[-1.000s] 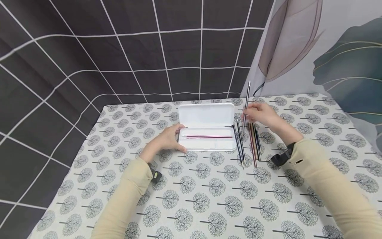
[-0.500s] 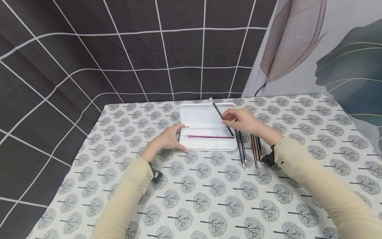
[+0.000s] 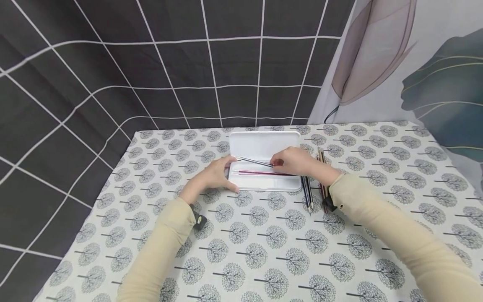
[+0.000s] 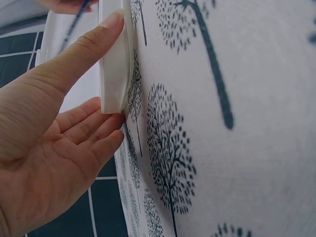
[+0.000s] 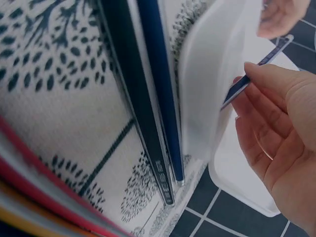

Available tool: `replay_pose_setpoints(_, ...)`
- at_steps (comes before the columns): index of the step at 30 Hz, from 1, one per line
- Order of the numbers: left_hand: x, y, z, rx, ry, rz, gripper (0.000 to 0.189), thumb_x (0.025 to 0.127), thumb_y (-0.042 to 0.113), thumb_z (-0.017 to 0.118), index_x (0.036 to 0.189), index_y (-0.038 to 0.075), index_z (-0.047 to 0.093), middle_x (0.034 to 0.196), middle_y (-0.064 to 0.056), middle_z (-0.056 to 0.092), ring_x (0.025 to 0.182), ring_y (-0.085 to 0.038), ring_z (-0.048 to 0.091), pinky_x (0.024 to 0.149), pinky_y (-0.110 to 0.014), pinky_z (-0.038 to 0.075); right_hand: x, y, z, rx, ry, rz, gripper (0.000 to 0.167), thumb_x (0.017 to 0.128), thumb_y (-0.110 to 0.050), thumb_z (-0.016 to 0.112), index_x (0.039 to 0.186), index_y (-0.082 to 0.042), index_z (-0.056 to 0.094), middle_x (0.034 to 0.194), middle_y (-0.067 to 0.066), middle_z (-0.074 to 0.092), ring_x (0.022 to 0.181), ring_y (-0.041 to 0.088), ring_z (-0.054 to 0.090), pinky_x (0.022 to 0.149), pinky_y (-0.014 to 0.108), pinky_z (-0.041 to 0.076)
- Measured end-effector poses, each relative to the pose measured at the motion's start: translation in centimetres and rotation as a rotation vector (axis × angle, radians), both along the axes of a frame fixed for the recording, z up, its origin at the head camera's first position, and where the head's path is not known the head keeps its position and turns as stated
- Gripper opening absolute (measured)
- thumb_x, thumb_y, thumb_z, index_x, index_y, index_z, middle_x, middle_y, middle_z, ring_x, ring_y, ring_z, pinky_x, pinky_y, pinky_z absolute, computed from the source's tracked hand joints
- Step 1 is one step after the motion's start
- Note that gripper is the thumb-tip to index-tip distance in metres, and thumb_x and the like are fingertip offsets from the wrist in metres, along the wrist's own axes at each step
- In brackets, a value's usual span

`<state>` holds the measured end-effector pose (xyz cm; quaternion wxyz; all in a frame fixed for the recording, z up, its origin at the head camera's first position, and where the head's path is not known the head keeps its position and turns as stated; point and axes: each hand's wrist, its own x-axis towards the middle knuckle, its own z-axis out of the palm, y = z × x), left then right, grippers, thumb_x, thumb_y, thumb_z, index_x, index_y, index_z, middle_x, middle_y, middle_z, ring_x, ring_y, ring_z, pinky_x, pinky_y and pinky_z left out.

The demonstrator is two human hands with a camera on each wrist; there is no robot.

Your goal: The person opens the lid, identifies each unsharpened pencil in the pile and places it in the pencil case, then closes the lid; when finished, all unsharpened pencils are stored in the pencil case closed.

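Observation:
A white pencil case [image 3: 250, 183] lies open on the cloth, its lid [image 3: 249, 144] tipped back. My left hand [image 3: 213, 176] holds the case's left end, with the thumb at the front corner and the fingers at the end and behind. Between thumb and fingertips my right hand [image 3: 293, 161] pinches a dark blue pencil [image 3: 255, 161], slanted above the case. The right wrist view shows that pencil [image 5: 237, 90] with its pale end toward the left hand. Inside the case lies a red pencil [image 3: 256, 172], partly hidden by the right hand, beside a pale strip.
Two dark pencils [image 3: 307, 195] lie just right of the case. Farther right are several red, brown and dark pencils [image 3: 321, 157], partly covered by the right wrist. The tree-print cloth [image 3: 264, 251] covers the table. A dark gridded curtain [image 3: 234, 63] hangs behind.
My right hand has carried the blue pencil leftward from the pencils on the right to over the case. The pencil has turned from upright to nearly lengthwise. The left hand stays put.

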<state>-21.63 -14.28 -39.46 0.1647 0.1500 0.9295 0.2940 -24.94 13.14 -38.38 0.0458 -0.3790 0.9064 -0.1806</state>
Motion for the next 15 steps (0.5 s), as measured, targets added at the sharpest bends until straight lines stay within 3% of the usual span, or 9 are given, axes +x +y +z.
replay_pose_setpoints(5, -0.05, 0.13, 0.06, -0.019, 0.003, -0.006, 0.104, 0.055, 0.036, 0.089, 0.141, 0.009, 0.035, 0.141, -0.015, 0.043, 0.13, -0.03, 0.039, 0.11, -0.046, 0.029, 0.05, -0.34, -0.23, 0.051, 0.011, 0.005, 0.014, 0.084, -0.017, 0.067, 0.094, -0.01, 0.072, 0.078, -0.003, 0.068, 0.07, 0.01, 0.06, 0.067, 0.032, 0.052)
replay_pose_setpoints(15, -0.03, -0.02, 0.03, 0.008, 0.007, -0.012, 0.099, 0.054, 0.032, 0.09, 0.136, 0.01, 0.04, 0.134, -0.013, 0.049, 0.125, -0.029, 0.044, 0.109, -0.046, 0.031, 0.15, -0.55, -0.39, 0.118, -0.049, 0.039, 0.013, 0.084, -0.016, 0.066, 0.094, -0.01, 0.071, 0.08, -0.003, 0.066, 0.073, 0.011, 0.059, 0.071, 0.032, 0.052)
